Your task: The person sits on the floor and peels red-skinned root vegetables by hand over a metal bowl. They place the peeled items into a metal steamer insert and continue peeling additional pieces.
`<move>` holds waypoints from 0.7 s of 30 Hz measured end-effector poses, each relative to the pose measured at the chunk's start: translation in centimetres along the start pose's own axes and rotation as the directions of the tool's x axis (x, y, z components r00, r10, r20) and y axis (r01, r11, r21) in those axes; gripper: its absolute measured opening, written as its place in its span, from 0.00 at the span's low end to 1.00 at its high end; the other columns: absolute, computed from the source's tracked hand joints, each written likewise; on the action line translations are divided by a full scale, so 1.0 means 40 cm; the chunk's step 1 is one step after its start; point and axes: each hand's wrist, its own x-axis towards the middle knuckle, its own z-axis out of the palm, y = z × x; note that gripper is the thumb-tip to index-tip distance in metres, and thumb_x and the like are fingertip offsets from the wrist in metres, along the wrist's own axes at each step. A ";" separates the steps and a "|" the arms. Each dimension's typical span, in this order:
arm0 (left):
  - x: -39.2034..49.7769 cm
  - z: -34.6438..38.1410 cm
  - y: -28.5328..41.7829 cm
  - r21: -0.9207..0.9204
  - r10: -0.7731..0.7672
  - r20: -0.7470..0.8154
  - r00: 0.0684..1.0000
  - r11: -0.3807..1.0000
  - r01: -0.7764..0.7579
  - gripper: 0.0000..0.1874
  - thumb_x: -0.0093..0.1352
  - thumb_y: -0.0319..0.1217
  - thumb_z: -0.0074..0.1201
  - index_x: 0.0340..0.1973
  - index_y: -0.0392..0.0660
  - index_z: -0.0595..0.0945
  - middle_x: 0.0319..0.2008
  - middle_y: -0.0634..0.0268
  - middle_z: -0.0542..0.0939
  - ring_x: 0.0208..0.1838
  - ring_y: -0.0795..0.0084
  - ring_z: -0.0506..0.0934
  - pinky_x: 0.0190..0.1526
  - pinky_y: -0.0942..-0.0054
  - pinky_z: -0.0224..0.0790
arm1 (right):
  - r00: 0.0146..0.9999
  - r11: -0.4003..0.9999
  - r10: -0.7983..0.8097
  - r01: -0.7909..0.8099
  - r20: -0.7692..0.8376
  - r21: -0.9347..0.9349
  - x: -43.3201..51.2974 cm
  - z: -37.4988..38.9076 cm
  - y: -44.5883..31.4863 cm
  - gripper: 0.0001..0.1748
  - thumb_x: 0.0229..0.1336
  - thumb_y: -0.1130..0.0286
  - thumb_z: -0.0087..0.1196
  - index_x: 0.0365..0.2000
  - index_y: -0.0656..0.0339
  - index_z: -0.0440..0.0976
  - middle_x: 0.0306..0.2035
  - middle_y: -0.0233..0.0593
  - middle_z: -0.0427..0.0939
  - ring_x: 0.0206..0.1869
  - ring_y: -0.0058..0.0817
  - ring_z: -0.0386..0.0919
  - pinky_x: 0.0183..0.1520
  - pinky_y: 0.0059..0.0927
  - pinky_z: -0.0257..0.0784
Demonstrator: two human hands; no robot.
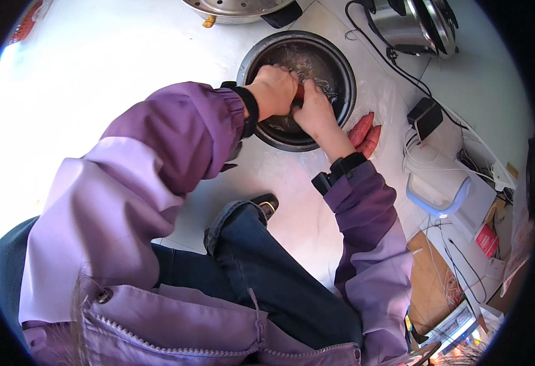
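Note:
A dark round basin [346, 107] with water in it stands on the pale tiled floor. Both hands are inside it. My left hand [276, 88] is bent over a reddish root, perhaps a sweet potato [300, 91], of which only a small part shows between the hands. My right hand [315, 110] reaches in from the lower right, its fingers against the same root. Two red-skinned sweet potatoes [362, 129] lie on a clear plastic bag [379, 98] just right of the basin.
A metal steamer pot [237, 9] with holes stands beyond the basin. At the upper right is a stainless steel appliance [400, 27] with a black cord. A black adapter [425, 117], cables and a blue-rimmed white container [439, 194] lie at the right. My shoe [266, 203] is below the basin.

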 end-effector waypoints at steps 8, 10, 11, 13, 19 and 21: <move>-0.047 -0.012 0.009 0.100 0.335 -0.297 0.894 0.942 -0.320 0.09 0.61 0.32 0.52 0.33 0.40 0.78 0.30 0.55 0.81 0.30 0.58 0.82 0.32 0.66 0.76 | 0.974 0.961 -0.153 0.106 0.169 0.257 -0.006 -0.055 0.018 0.17 0.34 0.74 0.64 0.31 0.68 0.78 0.27 0.49 0.82 0.32 0.37 0.82 0.36 0.34 0.75; -0.047 -0.037 -0.003 0.241 0.478 -0.498 0.724 0.878 -0.414 0.07 0.61 0.31 0.49 0.31 0.42 0.74 0.30 0.59 0.78 0.31 0.63 0.81 0.29 0.70 0.74 | 0.897 0.857 0.046 -0.261 0.439 0.443 0.001 -0.092 0.016 0.13 0.35 0.74 0.64 0.27 0.66 0.78 0.21 0.42 0.80 0.24 0.27 0.79 0.29 0.29 0.73; -0.046 -0.050 -0.007 0.268 0.518 -0.504 0.691 0.854 -0.446 0.07 0.61 0.32 0.50 0.31 0.42 0.74 0.30 0.59 0.77 0.32 0.64 0.80 0.29 0.71 0.74 | 0.819 0.715 0.072 -0.441 0.570 0.543 0.001 -0.107 0.012 0.12 0.35 0.74 0.65 0.26 0.66 0.78 0.19 0.40 0.79 0.23 0.24 0.78 0.27 0.28 0.73; -0.043 -0.076 -0.015 0.329 0.583 -0.558 0.590 0.809 -0.487 0.07 0.61 0.32 0.50 0.30 0.42 0.74 0.31 0.60 0.77 0.33 0.65 0.80 0.28 0.71 0.74 | 0.805 0.666 0.101 -0.492 0.585 0.561 0.001 -0.128 -0.005 0.12 0.34 0.73 0.66 0.24 0.67 0.78 0.20 0.43 0.80 0.24 0.28 0.80 0.29 0.30 0.74; -0.069 -0.099 0.011 -0.201 0.246 -0.197 0.949 0.937 -0.285 0.07 0.50 0.28 0.58 0.23 0.40 0.81 0.24 0.50 0.82 0.31 0.52 0.82 0.33 0.61 0.76 | 0.996 0.994 -0.082 0.085 0.044 -0.067 -0.053 -0.132 -0.056 0.12 0.43 0.64 0.59 0.27 0.63 0.79 0.26 0.56 0.80 0.36 0.51 0.80 0.41 0.48 0.76; -0.066 -0.104 0.014 -0.354 0.196 -0.195 0.961 0.900 -0.255 0.07 0.50 0.29 0.60 0.22 0.38 0.81 0.23 0.51 0.82 0.29 0.52 0.82 0.32 0.62 0.76 | 0.972 0.951 -0.225 0.205 -0.062 -0.233 -0.069 -0.139 -0.057 0.10 0.44 0.67 0.59 0.26 0.63 0.75 0.24 0.52 0.79 0.32 0.47 0.81 0.34 0.45 0.77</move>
